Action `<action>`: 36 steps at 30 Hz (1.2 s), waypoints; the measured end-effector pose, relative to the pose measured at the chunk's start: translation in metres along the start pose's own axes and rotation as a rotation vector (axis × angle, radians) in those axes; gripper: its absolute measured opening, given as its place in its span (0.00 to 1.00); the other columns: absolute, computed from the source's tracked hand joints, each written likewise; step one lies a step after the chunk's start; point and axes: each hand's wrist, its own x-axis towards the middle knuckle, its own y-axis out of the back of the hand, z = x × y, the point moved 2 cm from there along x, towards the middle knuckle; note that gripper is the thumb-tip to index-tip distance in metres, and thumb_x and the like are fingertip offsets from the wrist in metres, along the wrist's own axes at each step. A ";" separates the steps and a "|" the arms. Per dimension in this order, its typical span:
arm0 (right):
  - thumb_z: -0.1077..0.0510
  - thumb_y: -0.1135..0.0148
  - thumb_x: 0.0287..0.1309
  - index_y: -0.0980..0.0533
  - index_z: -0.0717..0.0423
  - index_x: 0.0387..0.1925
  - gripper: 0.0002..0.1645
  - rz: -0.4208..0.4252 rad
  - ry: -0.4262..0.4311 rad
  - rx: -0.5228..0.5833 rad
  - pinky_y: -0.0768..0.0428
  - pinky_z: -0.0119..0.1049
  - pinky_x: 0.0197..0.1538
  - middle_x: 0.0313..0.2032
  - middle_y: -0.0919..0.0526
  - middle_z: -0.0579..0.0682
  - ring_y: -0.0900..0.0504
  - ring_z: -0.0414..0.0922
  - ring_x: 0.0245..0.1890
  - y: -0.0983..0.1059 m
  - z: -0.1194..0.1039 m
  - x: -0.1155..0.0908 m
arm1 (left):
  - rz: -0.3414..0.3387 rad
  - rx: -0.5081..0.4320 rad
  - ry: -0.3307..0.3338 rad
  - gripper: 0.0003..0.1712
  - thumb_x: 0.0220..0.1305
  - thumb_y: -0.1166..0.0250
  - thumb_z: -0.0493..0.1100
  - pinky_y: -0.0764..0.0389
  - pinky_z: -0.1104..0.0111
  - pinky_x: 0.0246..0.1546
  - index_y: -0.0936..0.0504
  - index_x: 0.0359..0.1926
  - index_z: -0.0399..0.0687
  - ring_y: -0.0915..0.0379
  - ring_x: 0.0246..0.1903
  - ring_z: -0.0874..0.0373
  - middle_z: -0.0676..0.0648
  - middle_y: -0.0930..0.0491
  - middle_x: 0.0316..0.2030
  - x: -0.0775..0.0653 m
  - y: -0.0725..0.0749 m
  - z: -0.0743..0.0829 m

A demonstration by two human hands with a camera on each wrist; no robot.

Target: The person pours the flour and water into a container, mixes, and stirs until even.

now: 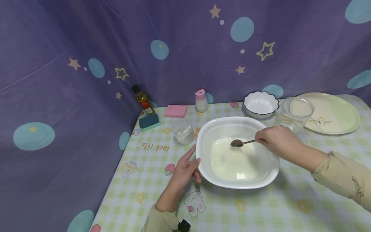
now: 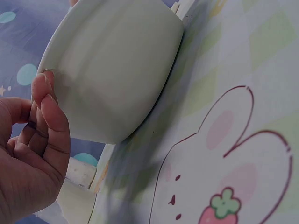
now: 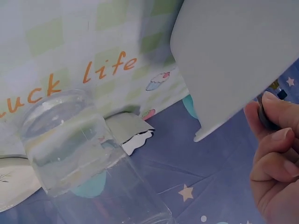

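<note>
A white oval basin (image 1: 268, 162) stands on the table with a pale, slightly yellow liquid in it. My left hand (image 1: 183, 170) holds its left rim, thumb over the edge and fingers against the outer wall. In the left wrist view those fingers are bent at the basin's side (image 2: 117, 70). Over the basin's right side, my right hand (image 1: 279, 140) pinches a small dark metal spoon (image 1: 237, 143) by its handle. The spoon's bowl overlaps the liquid near the basin's middle. In the right wrist view, thumb and fingers close on the spoon handle (image 3: 266, 115).
Behind my right hand stands a clear glass jar (image 1: 294, 111). A scalloped white bowl (image 1: 261, 104) and an oval plate (image 1: 342, 112) are at the back right. Left of the basin are a cup of white powder (image 1: 184, 133), sponges (image 1: 149, 121), a pink-capped shaker (image 1: 201, 101) and an oil bottle (image 1: 145, 102).
</note>
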 end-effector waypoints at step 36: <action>0.68 0.43 0.45 0.19 0.59 0.34 0.12 0.376 0.380 -0.163 0.23 0.43 0.24 0.29 0.21 0.50 0.23 0.50 0.30 0.006 0.009 -0.029 | 0.004 -0.016 0.015 0.32 0.73 0.44 0.42 0.21 0.71 0.18 0.41 0.74 0.63 0.26 0.13 0.60 0.45 0.20 0.19 0.000 0.000 0.000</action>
